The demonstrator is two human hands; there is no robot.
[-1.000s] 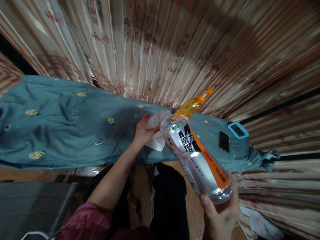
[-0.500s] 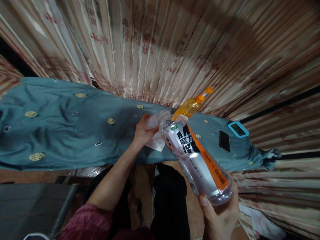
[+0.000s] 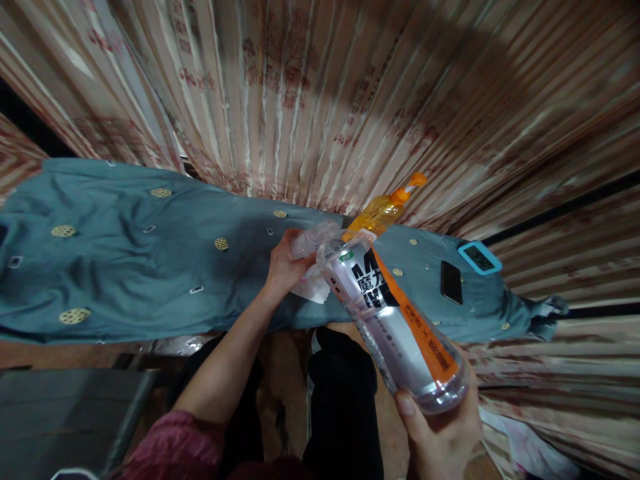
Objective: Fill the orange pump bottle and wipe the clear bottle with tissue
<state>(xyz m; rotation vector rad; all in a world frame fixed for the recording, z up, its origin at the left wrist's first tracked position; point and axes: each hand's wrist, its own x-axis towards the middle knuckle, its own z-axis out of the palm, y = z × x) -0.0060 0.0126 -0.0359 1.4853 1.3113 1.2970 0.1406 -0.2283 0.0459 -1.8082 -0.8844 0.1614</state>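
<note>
Plastic of the large bottle (image 3: 400, 327), silver-and-orange labelled, looks thin and smooth in the head view; it should handle as light if little is inside, though the label hides most of the contents. It would probably dent under a hard squeeze and slip if wet; the firm base and the shoulder seem the best holds. It is raised over the near side of the worktop (image 3: 125, 280), tilted, its base toward the near right.

The right hand (image 3: 443, 430) grasps that base from below, thumb along its near side. The left hand (image 3: 287, 263), its arm reaching far and rightward, has its fingers curled round a small clear container (image 3: 315, 240) at the bottle's upper end; whether the two touch, I cannot tell.
</note>
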